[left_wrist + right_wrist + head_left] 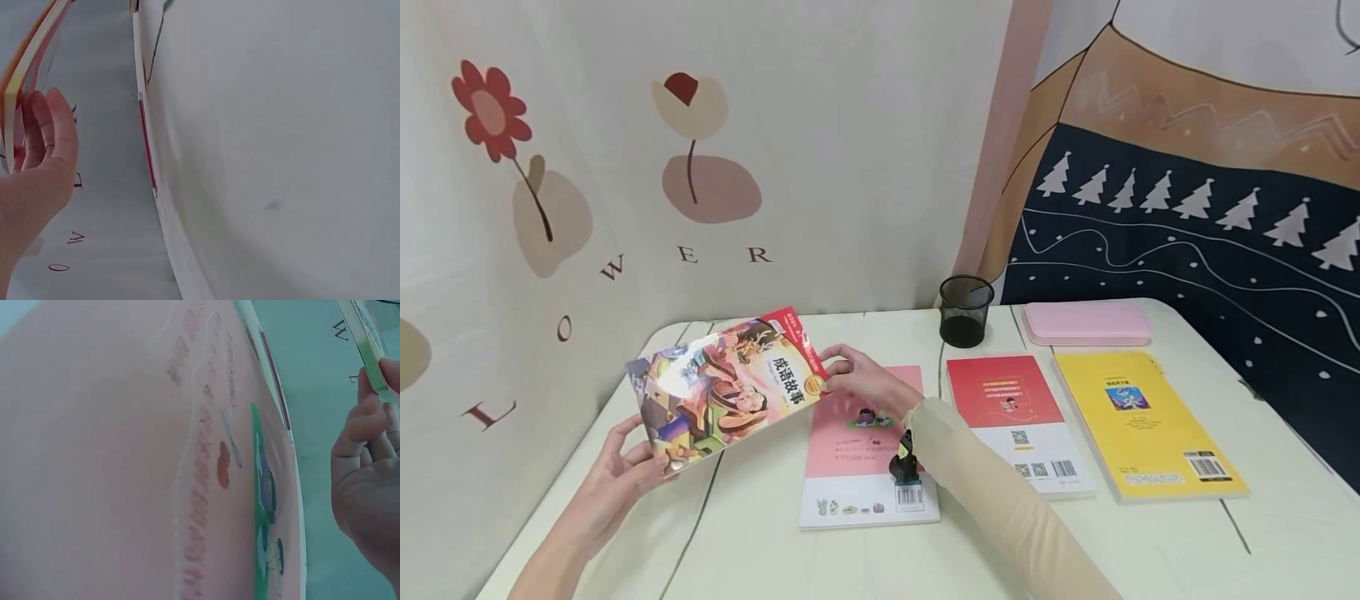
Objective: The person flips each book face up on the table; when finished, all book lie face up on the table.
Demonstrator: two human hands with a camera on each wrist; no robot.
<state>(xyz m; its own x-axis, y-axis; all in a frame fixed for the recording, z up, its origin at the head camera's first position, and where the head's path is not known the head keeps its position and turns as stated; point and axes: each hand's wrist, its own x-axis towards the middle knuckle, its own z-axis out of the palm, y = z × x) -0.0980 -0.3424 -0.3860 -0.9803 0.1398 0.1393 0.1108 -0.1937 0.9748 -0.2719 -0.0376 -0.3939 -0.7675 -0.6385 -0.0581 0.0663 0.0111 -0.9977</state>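
Observation:
A picture-covered book (730, 387) with a red strip along its spine side is held up, tilted, over the left part of the table. My left hand (613, 479) grips its lower left corner, thumb in front and fingers behind. At the opposite end, my right hand (872, 383) pinches the right edge near the red strip. The left wrist view shows the book's page edge (28, 62) beside the left hand (47, 137). In the right wrist view, the right hand (369, 456) has the book's corner (372, 365) between thumb and fingers.
A pink-and-white book (868, 500) lies under my right forearm. Farther right are a red-and-white book (1007, 392) and a yellow book (1150, 442). Behind them stand a black mesh pen cup (966, 312) and a pink case (1086, 323). A red pencil (147, 144) lies near the table's edge.

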